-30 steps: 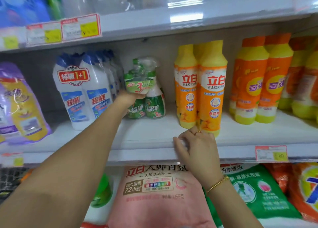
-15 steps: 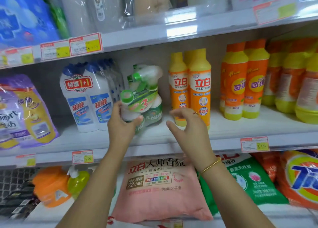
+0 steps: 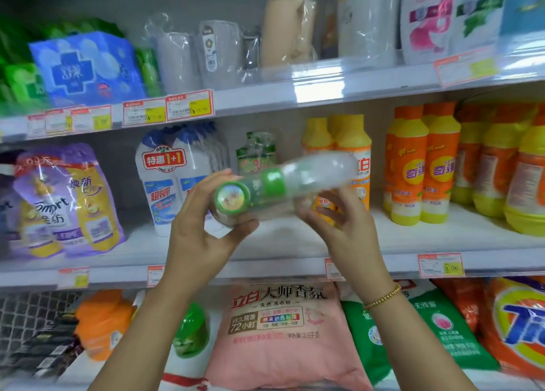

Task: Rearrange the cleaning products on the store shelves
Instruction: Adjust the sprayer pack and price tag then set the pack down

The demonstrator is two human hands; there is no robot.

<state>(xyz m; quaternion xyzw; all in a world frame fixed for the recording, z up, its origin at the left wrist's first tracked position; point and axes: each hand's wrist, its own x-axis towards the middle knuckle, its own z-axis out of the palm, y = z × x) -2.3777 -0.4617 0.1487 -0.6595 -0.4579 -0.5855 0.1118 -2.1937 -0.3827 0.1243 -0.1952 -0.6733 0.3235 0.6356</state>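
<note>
A shrink-wrapped pack of green and white spray bottles [image 3: 283,181] lies tipped on its side in front of the middle shelf [image 3: 295,237], its green base toward me. My left hand [image 3: 200,228] grips its base end from below. My right hand [image 3: 339,228] cups the other end from underneath, fingers curled against the wrap. Another green spray pack [image 3: 256,151] stands at the back of the shelf behind it. The held pack is blurred.
White and blue bottles [image 3: 165,181] stand left of the gap, yellow bottles [image 3: 348,140] and orange bottles [image 3: 424,166] right of it. Purple refill pouches [image 3: 67,201] sit far left. Detergent bags [image 3: 283,331] fill the lower shelf. Wrapped goods [image 3: 182,60] line the top shelf.
My left hand pulled the green spray pack off the shelf and tipped it sideways. My right hand left the shelf edge and came up under the pack's other end.
</note>
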